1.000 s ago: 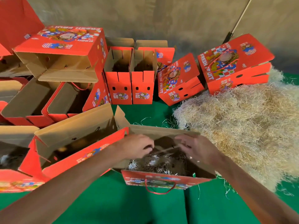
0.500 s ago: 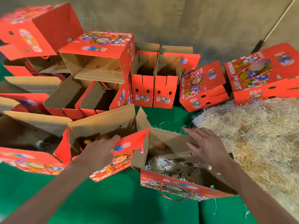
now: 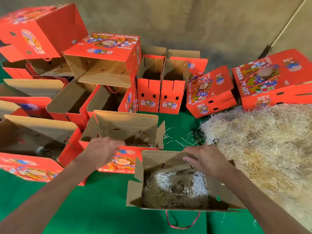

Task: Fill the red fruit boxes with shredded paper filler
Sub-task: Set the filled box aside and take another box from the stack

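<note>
An open red fruit box lies on the green cloth right in front of me, with a bed of shredded paper filler inside it. My right hand rests with fairly straight fingers on this box's back flap. To the left, a second open red fruit box lies tilted toward me. My left hand grips its front wall, fingers curled over the rim. A big heap of loose shredded paper lies at the right, beside my right hand.
Several more red fruit boxes, open and shut, crowd the left and the back. Two printed boxes lean behind the heap. Loose paper strands lie on the green cloth. A grey wall stands behind.
My left hand left the filled box and took hold of the box to its left. My right hand moved onto the filled box's back flap. The view shifted left and down.
</note>
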